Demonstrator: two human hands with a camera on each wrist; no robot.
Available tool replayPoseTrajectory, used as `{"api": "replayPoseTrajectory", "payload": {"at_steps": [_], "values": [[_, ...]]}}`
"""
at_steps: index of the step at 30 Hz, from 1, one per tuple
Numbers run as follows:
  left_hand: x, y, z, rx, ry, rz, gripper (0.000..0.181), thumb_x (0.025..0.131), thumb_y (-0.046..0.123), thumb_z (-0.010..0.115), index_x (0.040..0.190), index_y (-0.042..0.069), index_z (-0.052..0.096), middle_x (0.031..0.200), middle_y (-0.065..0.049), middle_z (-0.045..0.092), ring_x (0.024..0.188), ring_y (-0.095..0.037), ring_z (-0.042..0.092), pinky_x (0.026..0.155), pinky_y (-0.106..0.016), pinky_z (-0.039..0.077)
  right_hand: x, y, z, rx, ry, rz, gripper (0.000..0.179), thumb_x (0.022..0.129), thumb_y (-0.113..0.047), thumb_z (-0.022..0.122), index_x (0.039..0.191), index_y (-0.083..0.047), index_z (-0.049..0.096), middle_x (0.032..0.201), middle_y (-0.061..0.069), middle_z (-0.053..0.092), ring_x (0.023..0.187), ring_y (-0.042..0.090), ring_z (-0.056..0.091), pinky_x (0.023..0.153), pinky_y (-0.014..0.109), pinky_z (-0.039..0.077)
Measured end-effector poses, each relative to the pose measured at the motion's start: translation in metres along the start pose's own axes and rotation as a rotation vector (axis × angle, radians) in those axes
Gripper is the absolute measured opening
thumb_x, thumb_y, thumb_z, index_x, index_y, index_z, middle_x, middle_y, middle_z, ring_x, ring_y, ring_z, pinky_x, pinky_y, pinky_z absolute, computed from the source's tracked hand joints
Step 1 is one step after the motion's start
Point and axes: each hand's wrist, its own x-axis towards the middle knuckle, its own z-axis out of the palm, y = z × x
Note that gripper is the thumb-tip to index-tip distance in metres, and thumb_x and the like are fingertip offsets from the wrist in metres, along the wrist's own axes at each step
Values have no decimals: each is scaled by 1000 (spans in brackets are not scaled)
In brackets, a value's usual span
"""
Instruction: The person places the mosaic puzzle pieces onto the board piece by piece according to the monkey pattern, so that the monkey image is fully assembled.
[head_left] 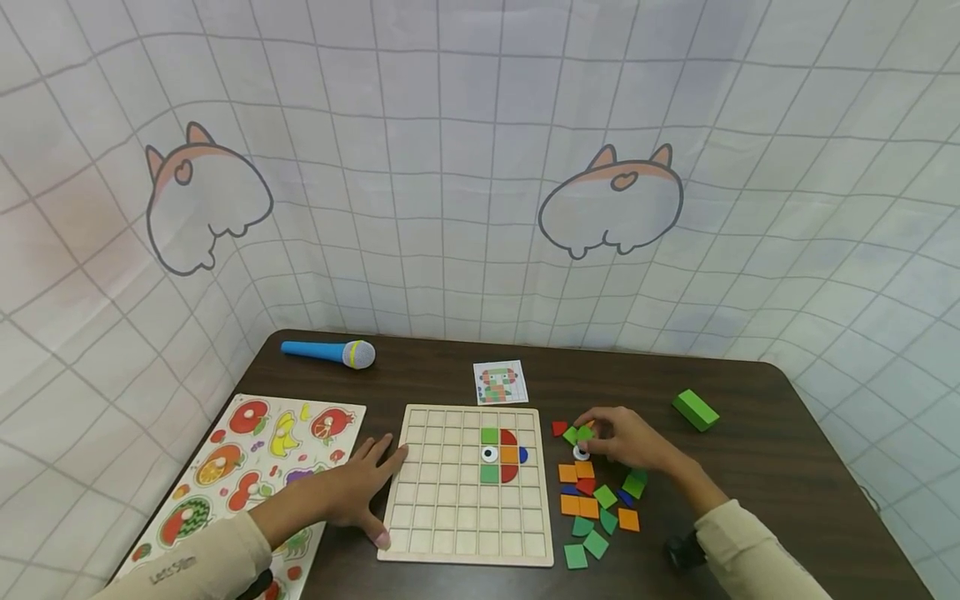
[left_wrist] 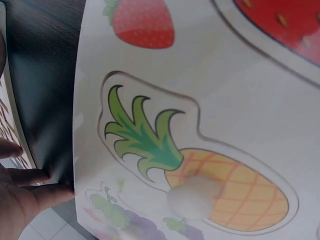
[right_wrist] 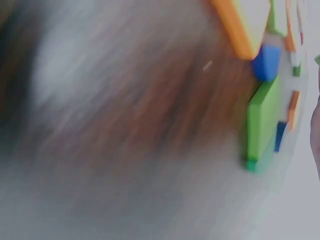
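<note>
A wooden grid board point(head_left: 442, 508) lies on the table, with a small cluster of coloured tiles in its upper right part, among them a round eye tile point(head_left: 489, 454). My left hand point(head_left: 356, 487) is spread along the board's left edge, fingertips at the side and thumb at the lower corner. Right of the board, my right hand point(head_left: 630, 439) pinches a green tile point(head_left: 584, 432) between thumb and forefinger, above the upper loose pieces. Another eye tile point(head_left: 581, 453) lies just under the thumb. The right wrist view is blurred and shows only a bit of that hand.
Loose orange, green, red and blue tiles point(head_left: 588, 506) lie right of the board. A picture card point(head_left: 500, 382) is behind it, a toy microphone point(head_left: 327, 353) at back left, and a green block point(head_left: 696, 410) farther right. A fruit puzzle point(head_left: 258, 442) lies under the left forearm.
</note>
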Motion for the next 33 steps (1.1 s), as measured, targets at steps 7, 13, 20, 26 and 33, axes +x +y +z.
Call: {"api": "replayPoseTrajectory", "payload": {"at_steps": [7,13,20,26,33], "values": [[-1,2,3,2,14,-19,127,64,61,86,161,15,19,166,-25,12,151,-51,11,111,-64,35,14,-15,7,60,-30,-17,32,98,-13,65,127,0,64,83,4,60,56,8,54,55,26,52],[-2,4,2,11,14,-24,126,64,59,86,161,16,18,166,-24,12,151,-51,11,110,-64,36,28,-26,15,95,-35,-15,31,98,-17,65,124,0,65,84,3,60,59,10,53,54,25,50],[-3,5,0,10,22,-18,127,63,57,87,161,13,19,165,-26,12,151,-52,11,110,-65,35,46,-39,30,146,-54,-37,32,96,-15,68,123,2,65,82,7,62,57,14,55,50,24,47],[-2,6,-1,11,29,-15,129,62,56,89,161,12,18,165,-27,12,150,-53,11,110,-66,34,61,-54,43,202,-83,-50,36,97,-14,67,127,4,63,94,11,68,63,26,64,57,29,54],[-1,5,0,6,28,-14,129,63,56,88,161,12,18,165,-27,11,150,-54,10,110,-67,34,81,-65,57,172,-76,-18,30,95,-12,67,123,-2,65,92,6,69,65,19,63,60,27,53]]}}
